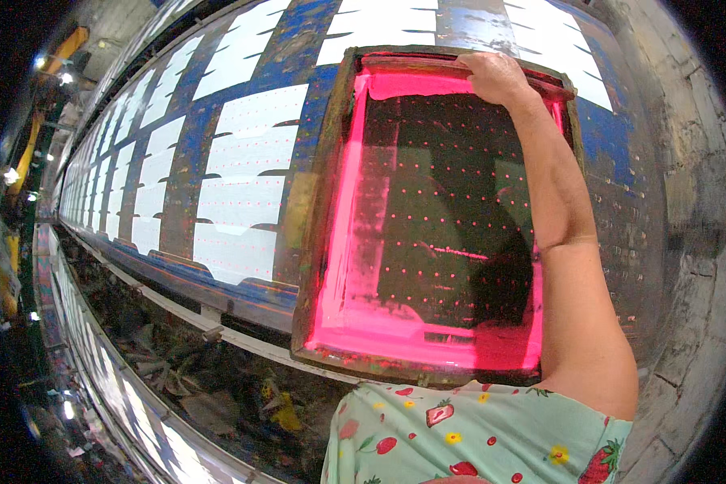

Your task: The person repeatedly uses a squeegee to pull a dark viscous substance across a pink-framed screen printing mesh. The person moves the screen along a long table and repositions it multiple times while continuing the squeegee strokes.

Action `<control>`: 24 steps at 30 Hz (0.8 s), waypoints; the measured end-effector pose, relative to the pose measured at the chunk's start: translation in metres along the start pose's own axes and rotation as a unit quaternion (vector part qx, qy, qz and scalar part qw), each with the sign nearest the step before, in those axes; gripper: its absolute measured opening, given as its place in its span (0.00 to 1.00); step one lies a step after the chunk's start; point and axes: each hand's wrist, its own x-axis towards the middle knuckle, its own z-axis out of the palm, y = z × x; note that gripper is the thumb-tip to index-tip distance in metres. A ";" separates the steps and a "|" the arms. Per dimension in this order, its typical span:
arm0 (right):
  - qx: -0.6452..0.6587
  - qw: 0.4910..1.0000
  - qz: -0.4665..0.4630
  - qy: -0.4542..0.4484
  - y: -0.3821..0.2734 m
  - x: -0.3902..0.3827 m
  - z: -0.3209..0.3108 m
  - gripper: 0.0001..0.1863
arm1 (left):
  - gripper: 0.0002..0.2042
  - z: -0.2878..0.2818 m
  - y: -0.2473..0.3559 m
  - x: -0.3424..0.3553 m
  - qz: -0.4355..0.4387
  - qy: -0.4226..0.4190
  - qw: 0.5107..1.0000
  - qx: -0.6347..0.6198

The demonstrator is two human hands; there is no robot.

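My right hand [496, 79] reaches to the far end of a screen-printing frame [305, 306], fingers closed on a long pink-smeared bar [411, 68], apparently a squeegee, lying just inside the far edge. Bright pink ink [335, 282] coats the screen's borders, and the dark mesh [444, 218] between them carries rows of small pink dots. My forearm runs along the right side of the frame. My left hand is out of view.
The frame rests on a long blue printing table [605, 137]. Rows of white cut pieces [242, 133], some dotted pink, stretch away to the left. A rail [242, 335] runs along the near edge above a dark, cluttered gap [177, 347]. Concrete [694, 202] borders the right.
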 end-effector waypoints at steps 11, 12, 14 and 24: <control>0.062 0.995 -0.034 -0.077 -0.078 -0.119 -0.050 0.20 | 0.16 -0.068 -0.018 -0.054 0.128 -0.281 0.866 0.394; 0.069 0.995 -0.015 -0.070 -0.090 -0.137 -0.053 0.18 | 0.16 -0.089 0.001 -0.051 0.133 -0.232 0.864 0.427; 0.068 0.992 -0.022 -0.104 -0.111 -0.168 -0.064 0.17 | 0.14 -0.133 0.048 -0.039 0.219 -0.089 0.867 0.439; 0.083 0.991 -0.041 -0.097 -0.222 -0.326 -0.098 0.15 | 0.24 -0.152 0.263 0.137 0.547 0.268 0.780 -0.145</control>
